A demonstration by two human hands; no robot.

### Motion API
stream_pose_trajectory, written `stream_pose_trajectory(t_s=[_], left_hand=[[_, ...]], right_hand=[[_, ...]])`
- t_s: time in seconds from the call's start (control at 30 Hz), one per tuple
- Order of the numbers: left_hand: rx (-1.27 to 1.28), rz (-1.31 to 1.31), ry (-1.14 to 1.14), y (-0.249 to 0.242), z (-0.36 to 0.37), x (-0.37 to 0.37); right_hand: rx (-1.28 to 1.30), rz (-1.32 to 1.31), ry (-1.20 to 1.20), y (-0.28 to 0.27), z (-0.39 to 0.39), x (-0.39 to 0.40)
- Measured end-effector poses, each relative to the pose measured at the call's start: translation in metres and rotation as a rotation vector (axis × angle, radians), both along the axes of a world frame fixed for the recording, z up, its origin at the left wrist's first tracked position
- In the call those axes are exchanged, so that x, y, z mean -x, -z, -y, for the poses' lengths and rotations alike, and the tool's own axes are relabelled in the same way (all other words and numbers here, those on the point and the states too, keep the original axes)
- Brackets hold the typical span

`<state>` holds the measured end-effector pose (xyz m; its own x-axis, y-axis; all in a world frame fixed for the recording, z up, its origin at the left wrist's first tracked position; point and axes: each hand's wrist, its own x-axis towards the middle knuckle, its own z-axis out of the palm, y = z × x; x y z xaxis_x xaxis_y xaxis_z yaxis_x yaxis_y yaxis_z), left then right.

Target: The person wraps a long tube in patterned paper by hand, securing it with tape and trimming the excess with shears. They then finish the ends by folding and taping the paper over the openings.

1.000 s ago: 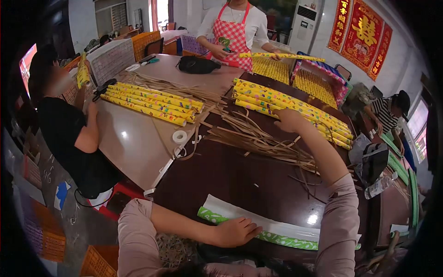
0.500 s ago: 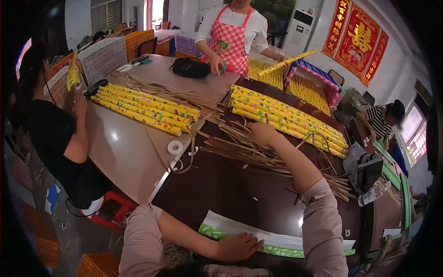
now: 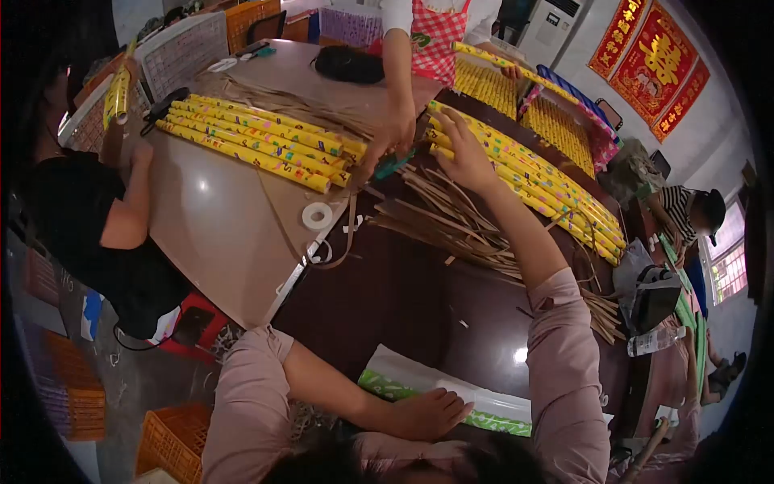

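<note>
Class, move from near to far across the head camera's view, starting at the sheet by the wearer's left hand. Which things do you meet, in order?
Green-and-white sheet → white tape roll → left-hand bundle of yellow rolls → black bag → purple crate.

The pale, plain wall (image 3: 717,117) at right carries red paper hangings (image 3: 661,66) with gold characters. Lower on that side, a bright barred window (image 3: 730,240) admits light. A tall white cabinet unit (image 3: 550,36) with a dark vent stands at the rear. The furniture includes a glossy beige tabletop (image 3: 218,234) adjoining a glossy dark-brown tabletop (image 3: 387,298); both show light reflections. On the grey floor (image 3: 125,383) at left stand a red plastic stool (image 3: 196,327) and an openwork orange plastic crate (image 3: 171,445).
</note>
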<state>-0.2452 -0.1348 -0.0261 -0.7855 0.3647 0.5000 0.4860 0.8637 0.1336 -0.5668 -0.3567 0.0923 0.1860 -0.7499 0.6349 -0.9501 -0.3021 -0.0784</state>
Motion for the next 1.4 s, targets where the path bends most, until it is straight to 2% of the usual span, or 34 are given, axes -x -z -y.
stream_pose_trajectory(t_s=[0.07, 0.13, 0.23, 0.27, 0.33, 0.37, 0.4, 0.53, 0.57, 0.63, 0.67, 0.7, 0.77, 0.8, 0.93, 1.0, 1.03, 1.07, 1.17, 1.3, 1.33, 1.4], left_hand=[[-0.030, 0.003, 0.004, -0.001, 0.000, 0.000], [0.016, 0.009, 0.009, -0.005, 0.001, 0.000], [-0.003, 0.030, 0.001, -0.010, 0.003, -0.002], [0.010, 0.010, -0.001, -0.009, 0.002, -0.002], [0.045, 0.062, 0.017, -0.009, 0.001, -0.003], [0.097, 0.102, 0.026, -0.009, 0.002, -0.002], [0.093, 0.106, 0.042, -0.010, 0.004, -0.001], [0.008, 0.107, 0.019, -0.012, 0.004, -0.002], [0.003, 0.062, -0.014, -0.007, 0.002, -0.002], [0.007, 0.063, -0.007, -0.014, 0.006, -0.002], [0.033, 0.074, 0.010, -0.016, 0.010, -0.001], [0.059, 0.084, 0.025, -0.016, 0.010, -0.001], [0.059, 0.016, 0.053, -0.022, 0.011, 0.001], [0.095, 0.096, 0.065, -0.028, 0.013, 0.000], [0.096, 0.131, 0.052, -0.023, 0.011, 0.003], [0.136, 0.034, 0.011, -0.019, 0.011, 0.005], [0.130, 0.032, 0.029, -0.019, 0.012, 0.005], [0.186, 0.031, 0.026, -0.020, 0.013, 0.005], [0.235, 0.028, 0.015, -0.027, 0.010, 0.007], [0.152, 0.100, -0.020, -0.027, 0.008, 0.006], [0.125, 0.097, -0.019, -0.025, 0.009, 0.006], [0.062, 0.145, -0.045, -0.028, 0.004, 0.005]], right_hand=[[-0.020, -0.318, -0.136, 0.019, 0.013, 0.005], [-0.113, -0.227, -0.148, 0.031, 0.002, -0.015], [0.009, -0.015, -0.158, 0.052, 0.004, -0.027], [-0.008, -0.002, -0.149, 0.053, 0.001, -0.029], [-0.201, 0.002, -0.223, 0.052, -0.003, -0.031], [-0.195, -0.075, -0.241, 0.058, -0.002, -0.032], [-0.199, -0.068, -0.226, 0.064, 0.003, -0.032], [-0.599, -0.331, -0.062, 0.083, 0.025, -0.037], [-0.631, -0.372, 0.009, 0.086, 0.034, -0.042], [-0.791, -0.445, 0.192, 0.061, 0.027, -0.070], [-0.762, -0.602, 0.097, 0.083, 0.050, -0.057], [-0.767, -0.653, 0.131, 0.082, 0.052, -0.061], [-0.692, -0.597, 0.088, 0.079, 0.061, -0.057], [-0.597, -0.813, 0.050, 0.081, 0.066, -0.048], [-0.631, -0.714, 0.063, 0.036, 0.032, -0.031], [-0.497, -0.700, 0.112, 0.019, 0.005, -0.017], [-0.497, -0.501, 0.140, 0.013, -0.012, -0.005], [-0.504, -0.496, 0.157, 0.010, -0.032, 0.003], [-0.619, 0.023, 0.475, -0.013, -0.122, 0.007], [-0.370, 0.864, 0.452, -0.023, -0.283, -0.042], [-0.400, 0.989, 0.520, -0.036, -0.323, -0.060], [-0.439, 1.190, 0.433, -0.021, -0.389, -0.063]])
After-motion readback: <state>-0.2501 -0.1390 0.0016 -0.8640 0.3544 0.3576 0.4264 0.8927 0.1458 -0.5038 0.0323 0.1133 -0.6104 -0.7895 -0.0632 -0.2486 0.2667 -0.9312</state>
